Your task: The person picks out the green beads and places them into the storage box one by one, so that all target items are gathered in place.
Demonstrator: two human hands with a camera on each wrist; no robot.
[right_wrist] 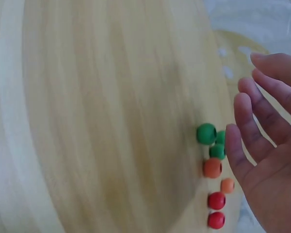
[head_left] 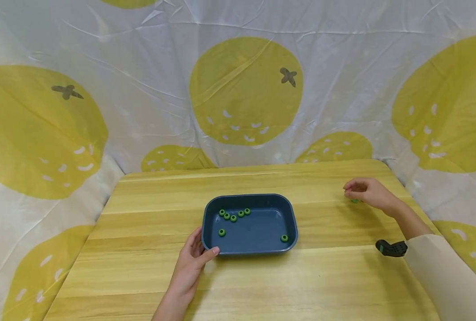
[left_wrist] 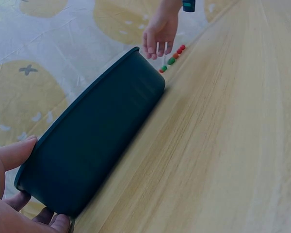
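A dark blue plastic tray (head_left: 250, 254) stands on the table with several green beads in it. Some of these, such as one bead (head_left: 233, 218), cluster at its far left; another bead (head_left: 284, 238) lies near the front right corner. My left hand (head_left: 190, 261) grips the tray's left end, thumb on the rim and fingers against the outer wall. Over the table's right side hovers my right hand (head_left: 368, 192), fingers loosely bent, no bead visible in them. Beside it in the right wrist view lie green beads (right_wrist: 206, 134), orange beads (right_wrist: 212, 168) and red beads (right_wrist: 216, 200).
The wooden table (head_left: 149, 249) has rounded far corners. A white cloth (head_left: 153, 98) with yellow fruit prints hangs behind it and along both sides. A black device (head_left: 391, 248) sits at my right wrist, by the pale sleeve (head_left: 446, 272).
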